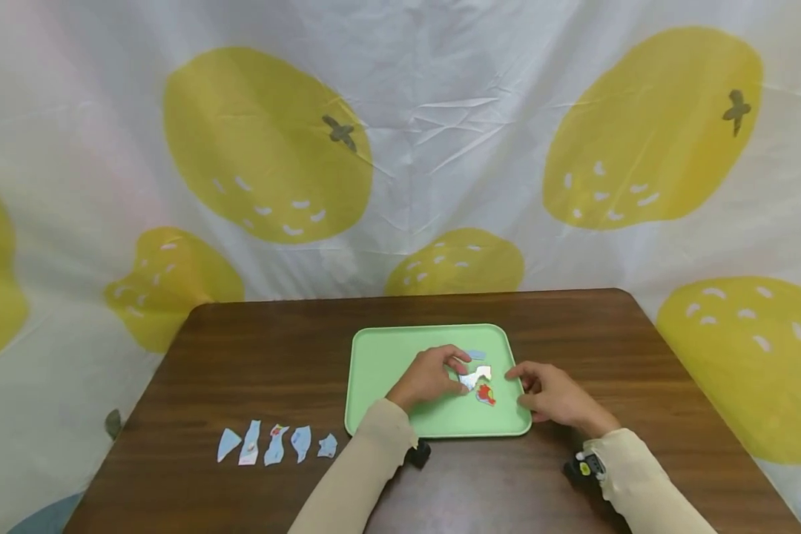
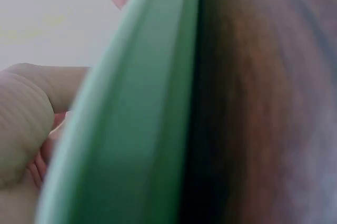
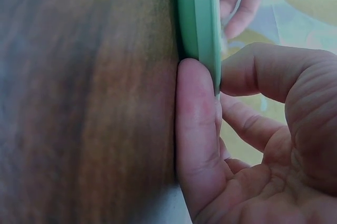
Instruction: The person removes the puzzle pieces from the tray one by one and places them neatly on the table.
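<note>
Row of five: on the table (image 1: 240, 356), left of the green tray (image 1: 382, 363), I have five small pale-blue pieces (image 1: 276, 447) lying apart, the rightmost near the tray's near-left corner.
My left hand: my left hand (image 1: 432, 376) reaches in over the tray's right half, fingers bent and narrow. Thumb and fingertips are at the left end of the silvery-white piece (image 1: 478, 376), pinching it as far as I can judge; my left wrist view has the tray wall in the way.
Silvery-white piece: inside the tray's right half, to the right of my left fingertips. Its long axis slants from the tray's near-left side towards its far-right corner.
Its neighbours: inside the tray, a pale-blue strip (image 1: 477, 355) lies on the far side of that piece, and a red-patterned piece (image 1: 486, 394) just beside it on the near side.
Nearer hand: my left, at the piece; my right is apart from it, at the tray's right rim.
My right hand: my right hand (image 1: 555, 393) holds that rim, fingers curled narrow, thumb at the top edge, one finger along the outer wall. How firmly, I can't tell.
</note>
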Action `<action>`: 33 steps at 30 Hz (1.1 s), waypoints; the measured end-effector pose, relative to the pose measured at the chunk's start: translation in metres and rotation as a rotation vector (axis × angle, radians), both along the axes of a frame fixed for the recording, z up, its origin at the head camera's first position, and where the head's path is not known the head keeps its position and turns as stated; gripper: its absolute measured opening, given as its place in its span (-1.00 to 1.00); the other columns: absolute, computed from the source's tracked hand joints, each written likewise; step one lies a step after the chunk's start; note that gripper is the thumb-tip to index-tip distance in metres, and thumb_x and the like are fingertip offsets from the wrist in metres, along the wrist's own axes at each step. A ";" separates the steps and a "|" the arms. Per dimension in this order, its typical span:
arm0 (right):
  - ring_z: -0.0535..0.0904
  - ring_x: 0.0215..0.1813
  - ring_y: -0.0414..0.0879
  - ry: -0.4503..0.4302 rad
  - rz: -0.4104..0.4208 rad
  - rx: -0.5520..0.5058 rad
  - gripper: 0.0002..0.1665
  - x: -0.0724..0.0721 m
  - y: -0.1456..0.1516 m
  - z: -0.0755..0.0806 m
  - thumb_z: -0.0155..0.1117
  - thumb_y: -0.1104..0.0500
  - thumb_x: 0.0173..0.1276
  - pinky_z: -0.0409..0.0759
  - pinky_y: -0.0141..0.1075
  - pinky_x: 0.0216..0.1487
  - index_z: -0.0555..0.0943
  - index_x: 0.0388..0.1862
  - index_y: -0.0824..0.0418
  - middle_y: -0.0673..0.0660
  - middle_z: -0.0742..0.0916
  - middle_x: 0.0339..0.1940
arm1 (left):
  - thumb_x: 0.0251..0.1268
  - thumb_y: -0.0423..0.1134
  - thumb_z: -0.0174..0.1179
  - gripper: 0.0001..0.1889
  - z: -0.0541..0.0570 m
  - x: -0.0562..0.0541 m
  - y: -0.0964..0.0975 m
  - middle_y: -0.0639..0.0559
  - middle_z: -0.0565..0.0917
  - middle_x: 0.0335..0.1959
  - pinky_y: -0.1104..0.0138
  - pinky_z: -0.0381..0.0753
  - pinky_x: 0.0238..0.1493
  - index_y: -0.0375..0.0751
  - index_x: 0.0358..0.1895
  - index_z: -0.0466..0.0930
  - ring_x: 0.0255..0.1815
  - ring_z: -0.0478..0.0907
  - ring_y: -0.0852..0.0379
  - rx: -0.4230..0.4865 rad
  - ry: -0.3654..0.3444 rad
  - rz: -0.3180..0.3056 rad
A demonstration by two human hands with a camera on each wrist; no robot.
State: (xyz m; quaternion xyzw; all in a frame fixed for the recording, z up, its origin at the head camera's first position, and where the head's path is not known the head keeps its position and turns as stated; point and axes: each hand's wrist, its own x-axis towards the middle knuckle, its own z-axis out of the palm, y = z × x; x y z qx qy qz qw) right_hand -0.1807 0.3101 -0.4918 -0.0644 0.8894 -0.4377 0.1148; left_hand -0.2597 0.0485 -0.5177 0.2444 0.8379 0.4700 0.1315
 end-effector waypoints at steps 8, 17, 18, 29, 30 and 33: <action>0.57 -0.24 -0.04 0.015 0.005 0.019 -0.52 -0.002 0.002 -0.003 0.37 0.37 0.31 0.72 -0.23 -0.43 0.65 0.22 0.25 0.20 0.58 -0.15 | 0.12 -0.34 0.60 -0.55 -0.002 -0.002 -0.005 0.18 0.72 -0.33 0.41 0.60 -0.13 0.04 0.10 0.78 -0.31 0.63 0.29 0.098 -0.079 -0.014; 0.56 -0.23 -0.04 0.013 0.003 0.012 -0.54 -0.003 0.002 -0.004 0.38 0.38 0.30 0.71 -0.24 -0.44 0.64 0.20 0.25 0.20 0.58 -0.15 | 0.16 -0.32 0.59 -0.61 0.001 0.000 -0.011 0.17 0.68 -0.34 0.40 0.54 -0.20 0.02 0.08 0.81 -0.34 0.64 0.23 0.111 -0.097 -0.020; 0.56 -0.23 -0.04 0.016 0.009 0.016 -0.54 -0.003 0.002 -0.004 0.37 0.38 0.31 0.71 -0.24 -0.44 0.64 0.20 0.26 0.20 0.58 -0.15 | 0.17 -0.32 0.58 -0.61 0.002 0.001 -0.012 0.16 0.69 -0.32 0.40 0.55 -0.22 0.03 0.08 0.81 -0.35 0.63 0.22 0.118 -0.110 -0.020; 0.57 -0.24 -0.03 0.017 0.007 0.034 -0.53 -0.004 0.003 -0.005 0.35 0.39 0.31 0.70 -0.24 -0.45 0.64 0.21 0.25 0.20 0.59 -0.17 | 0.40 -0.25 0.40 -0.73 0.014 0.005 -0.028 0.03 0.78 -0.09 0.31 0.66 -0.26 -0.01 0.12 0.75 -0.26 0.69 0.12 0.215 -0.219 -0.037; 0.57 -0.24 -0.03 0.017 0.010 0.034 -0.53 -0.004 0.003 -0.005 0.35 0.39 0.31 0.70 -0.25 -0.45 0.64 0.21 0.25 0.20 0.60 -0.17 | 0.41 -0.24 0.40 -0.73 0.015 0.005 -0.029 0.02 0.79 -0.09 0.30 0.65 -0.24 -0.02 0.13 0.75 -0.24 0.70 0.12 0.211 -0.211 -0.036; 0.57 -0.24 -0.04 0.018 0.015 0.025 -0.53 -0.004 0.001 -0.005 0.36 0.39 0.31 0.69 -0.24 -0.45 0.64 0.21 0.26 0.20 0.60 -0.17 | 0.42 -0.18 0.41 -0.72 0.019 0.007 -0.034 0.05 0.82 -0.10 0.29 0.60 -0.28 0.02 0.14 0.74 -0.17 0.73 0.10 0.192 -0.190 -0.031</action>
